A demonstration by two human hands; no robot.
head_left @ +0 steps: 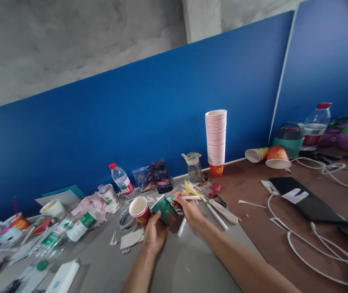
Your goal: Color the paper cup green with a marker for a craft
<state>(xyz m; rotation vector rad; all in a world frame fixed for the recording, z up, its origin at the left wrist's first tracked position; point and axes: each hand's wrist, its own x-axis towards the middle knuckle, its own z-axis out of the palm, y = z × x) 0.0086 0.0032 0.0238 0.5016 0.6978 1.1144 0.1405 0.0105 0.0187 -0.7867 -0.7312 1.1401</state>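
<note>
The left hand (155,234) holds a dark green piece (165,212) with reddish marks, its thumb across the near left corner and the other fingers behind it; the piece tilts up from the palm, just beyond the wrist and above the gray table surface (189,260). The right hand (190,209) is closed narrowly around 1 white marker (192,197), whose teal end points left across the top right edge of the piece; whether it touches, I cannot tell. The 2 hands are close together, with the piece between them. Just left of the piece stands 1 red paper cup (140,212), mouth up, with a roll of tape (127,220) beside it and paper scraps (132,239) nearer the left wrist. Under the right hand lies 1 white pen (181,227). Behind, a tall cup stack (216,138) stands against the blue partition (149,101).
</note>
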